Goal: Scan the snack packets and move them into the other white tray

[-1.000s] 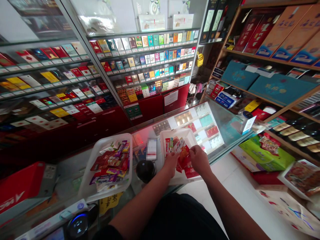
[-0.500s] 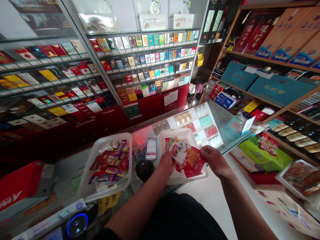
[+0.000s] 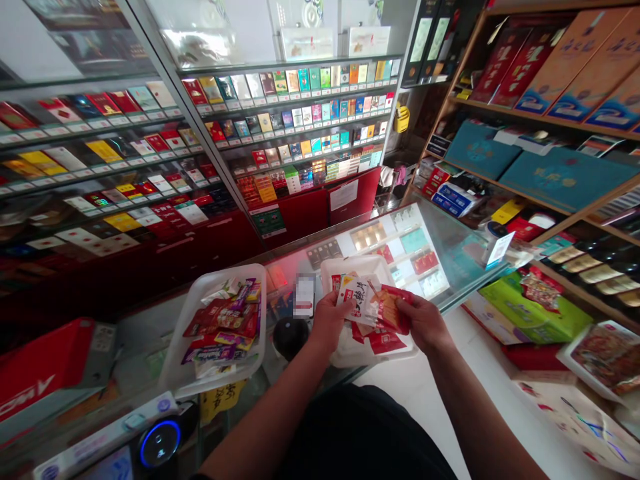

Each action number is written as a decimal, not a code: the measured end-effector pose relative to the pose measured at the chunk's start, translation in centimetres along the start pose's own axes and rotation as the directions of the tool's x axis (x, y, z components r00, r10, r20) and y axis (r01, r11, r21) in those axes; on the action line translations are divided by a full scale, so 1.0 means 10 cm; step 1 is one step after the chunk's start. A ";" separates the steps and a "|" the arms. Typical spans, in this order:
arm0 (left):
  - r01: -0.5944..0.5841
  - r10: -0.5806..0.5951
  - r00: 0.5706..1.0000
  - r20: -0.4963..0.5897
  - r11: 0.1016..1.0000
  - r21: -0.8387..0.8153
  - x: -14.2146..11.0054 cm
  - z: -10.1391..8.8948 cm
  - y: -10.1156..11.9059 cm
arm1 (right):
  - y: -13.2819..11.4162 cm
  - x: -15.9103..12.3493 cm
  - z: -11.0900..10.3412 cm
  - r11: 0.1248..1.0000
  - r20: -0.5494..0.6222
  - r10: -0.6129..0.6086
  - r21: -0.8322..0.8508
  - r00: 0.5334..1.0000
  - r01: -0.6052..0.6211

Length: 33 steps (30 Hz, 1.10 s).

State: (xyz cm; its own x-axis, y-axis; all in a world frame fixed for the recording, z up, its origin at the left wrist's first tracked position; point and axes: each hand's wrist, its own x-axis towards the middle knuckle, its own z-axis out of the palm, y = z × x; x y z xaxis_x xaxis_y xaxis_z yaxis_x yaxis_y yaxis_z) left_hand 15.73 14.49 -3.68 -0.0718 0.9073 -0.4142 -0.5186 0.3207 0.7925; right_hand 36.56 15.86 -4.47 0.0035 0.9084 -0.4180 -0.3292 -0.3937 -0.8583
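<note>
A red and white snack packet is stretched between my two hands. My left hand pinches its white end, while my right hand grips the red end; both are closed on it. Just below lies a white tray with more red snack packets inside, partly covered by the held one. To the left, a second white tub contains several red, purple and yellow snack packets. A dark round object sits between the two containers, close to my left forearm.
The containers rest on a glass counter. A phone-like device with a blurred screen lies behind the dark object. At left are a red box and a device with a blue ring. Shelves of cigarette packs line the back; a green box stands right.
My hands have raised the snack packet out of the white tray and now hold it flat by both ends. My right hand first moved right, then slightly back toward the left.
</note>
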 end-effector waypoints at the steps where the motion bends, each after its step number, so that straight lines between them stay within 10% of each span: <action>1: -0.010 0.010 1.000 0.014 1.000 0.023 -0.02 -0.03 0.03 | 0.00 0.00 0.00 1.000 0.007 0.005 -0.019 1.000 -0.005; 33: -0.317 0.424 0.900 -0.103 0.797 0.514 -0.21 -0.61 0.68 | -0.09 0.05 0.43 0.851 0.014 -0.301 -0.448 0.954 0.275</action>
State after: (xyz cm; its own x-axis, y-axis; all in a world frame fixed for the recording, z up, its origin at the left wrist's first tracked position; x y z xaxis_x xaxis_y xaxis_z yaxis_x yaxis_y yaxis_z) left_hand 7.14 13.15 -0.12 -0.3721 0.9245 -0.0828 0.0477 0.1082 0.9930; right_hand 32.79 17.26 -2.60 0.0894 0.9866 -0.1364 0.1436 -0.1483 -0.9784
